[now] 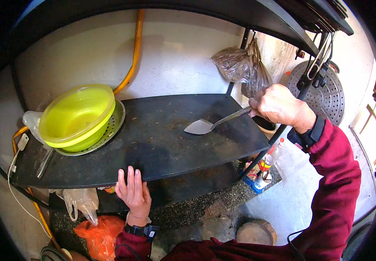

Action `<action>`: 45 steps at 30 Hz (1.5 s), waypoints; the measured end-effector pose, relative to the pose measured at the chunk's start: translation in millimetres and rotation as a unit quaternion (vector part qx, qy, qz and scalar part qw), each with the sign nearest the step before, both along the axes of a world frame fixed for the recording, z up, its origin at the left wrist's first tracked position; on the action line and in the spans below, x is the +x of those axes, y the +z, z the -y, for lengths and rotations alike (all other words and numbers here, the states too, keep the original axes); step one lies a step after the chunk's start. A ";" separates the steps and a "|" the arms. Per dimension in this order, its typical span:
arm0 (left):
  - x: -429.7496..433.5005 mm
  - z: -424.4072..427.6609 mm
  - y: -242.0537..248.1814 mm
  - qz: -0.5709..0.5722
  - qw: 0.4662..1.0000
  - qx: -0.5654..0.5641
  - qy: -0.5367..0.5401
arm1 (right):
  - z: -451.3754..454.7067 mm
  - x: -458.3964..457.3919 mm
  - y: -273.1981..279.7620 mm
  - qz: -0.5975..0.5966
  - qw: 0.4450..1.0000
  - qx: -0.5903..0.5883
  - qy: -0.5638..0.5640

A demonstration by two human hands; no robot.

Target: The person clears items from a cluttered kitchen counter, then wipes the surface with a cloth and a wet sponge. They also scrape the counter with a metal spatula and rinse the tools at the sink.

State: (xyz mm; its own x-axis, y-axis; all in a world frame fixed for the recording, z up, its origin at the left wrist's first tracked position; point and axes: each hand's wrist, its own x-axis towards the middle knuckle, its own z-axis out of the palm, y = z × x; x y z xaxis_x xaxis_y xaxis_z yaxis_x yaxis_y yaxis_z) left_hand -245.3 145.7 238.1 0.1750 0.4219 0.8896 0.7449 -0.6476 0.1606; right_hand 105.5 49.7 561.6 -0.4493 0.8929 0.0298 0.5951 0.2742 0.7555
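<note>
My right hand [274, 106] is closed around the handle of a metal scraper or turner [200, 127], whose pointed blade rests on or just over the black shelf [161, 156]. Bits of dirt are scattered over the shelf's surface. At the shelf's front edge, my left hand [133, 192] lies with fingers extended, touching the edge and holding nothing visible. Lime-green plastic basins [77, 117] stand nested at the left on a perforated metal plate [120, 114].
Brown plastic bags [240, 65] hang at the back right corner. A perforated steamer plate [329, 94] hangs on the right wall. Below are an orange plastic bag [101, 239], a plastic bottle [278, 150] and a round wooden block [256, 232]. An orange hose [135, 52] runs down the wall.
</note>
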 end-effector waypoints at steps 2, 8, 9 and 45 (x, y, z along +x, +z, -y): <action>-0.3 -0.2 -0.4 -0.005 1.000 -0.001 0.003 | 2.0 -3.5 3.2 -0.003 1.000 -0.001 0.013; -2.4 0.6 -0.5 -0.014 1.000 -0.003 0.005 | -2.0 -6.8 1.1 -0.002 1.000 -0.004 -0.020; -2.4 0.8 -0.2 -0.015 1.000 -0.004 0.004 | -6.4 -5.9 -0.3 -0.008 1.000 0.000 -0.008; 3.9 8.7 9.4 -0.021 0.998 -0.014 0.049 | 45.6 49.0 -4.2 -0.043 0.998 0.025 0.040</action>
State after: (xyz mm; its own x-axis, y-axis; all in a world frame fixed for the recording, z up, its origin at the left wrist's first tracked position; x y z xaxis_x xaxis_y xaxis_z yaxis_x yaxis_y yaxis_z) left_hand -241.4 137.1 247.5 0.1693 0.4643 0.8694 0.8111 -0.5667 0.1447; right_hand 154.5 4.1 557.5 -0.5123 0.8510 0.1159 0.6369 0.2858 0.7160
